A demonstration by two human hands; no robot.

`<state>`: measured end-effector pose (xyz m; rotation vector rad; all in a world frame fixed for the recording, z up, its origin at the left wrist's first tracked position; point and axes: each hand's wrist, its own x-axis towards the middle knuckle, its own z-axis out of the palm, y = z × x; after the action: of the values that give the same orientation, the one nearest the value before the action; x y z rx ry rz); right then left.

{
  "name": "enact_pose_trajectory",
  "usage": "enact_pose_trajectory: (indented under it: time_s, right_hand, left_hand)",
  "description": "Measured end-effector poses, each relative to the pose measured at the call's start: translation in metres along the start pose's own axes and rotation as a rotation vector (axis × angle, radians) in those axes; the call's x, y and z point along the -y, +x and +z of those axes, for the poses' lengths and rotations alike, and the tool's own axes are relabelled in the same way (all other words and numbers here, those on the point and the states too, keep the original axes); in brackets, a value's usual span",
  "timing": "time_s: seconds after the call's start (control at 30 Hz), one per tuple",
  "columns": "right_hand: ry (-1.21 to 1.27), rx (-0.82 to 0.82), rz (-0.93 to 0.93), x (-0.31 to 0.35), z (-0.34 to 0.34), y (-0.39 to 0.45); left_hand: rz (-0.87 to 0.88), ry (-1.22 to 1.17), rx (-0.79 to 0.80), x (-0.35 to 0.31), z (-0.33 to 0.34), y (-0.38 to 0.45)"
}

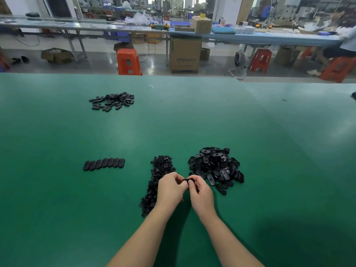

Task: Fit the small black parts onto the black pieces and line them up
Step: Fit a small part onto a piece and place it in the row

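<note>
Black piece [185,180]: small, oval, sitting between both hands.
Left hand [170,189]: pinching it.
Right hand [201,191]: pinching it.
Surface [192,116]: carrying green matting.

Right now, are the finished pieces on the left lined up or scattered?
Lined up: the finished pieces lie side by side in one neat, touching row on the green table.

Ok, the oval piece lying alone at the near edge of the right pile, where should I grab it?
Pinch the oval piece across its narrow width, on its long edges, coming from above and the near side. It lies flat on the mat, and the pile crowds its far end.
</note>
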<state>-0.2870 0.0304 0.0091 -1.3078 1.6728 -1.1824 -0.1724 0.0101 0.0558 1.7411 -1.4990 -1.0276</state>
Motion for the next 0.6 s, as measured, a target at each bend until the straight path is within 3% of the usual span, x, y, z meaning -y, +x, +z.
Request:
enact_pose_trajectory:
  time_s: [0.3,0.6]
  right_hand:
    - [0.043,-0.013,0.000,0.000,0.000,-0.001]
    - [0.009,-0.018,0.000,-0.002,0.001,0.001]
  left_hand:
    - [0.059,0.004,-0.010,0.002,0.003,0.000]
    - [0.214,0.185,0.026,0.014,0.001,0.005]
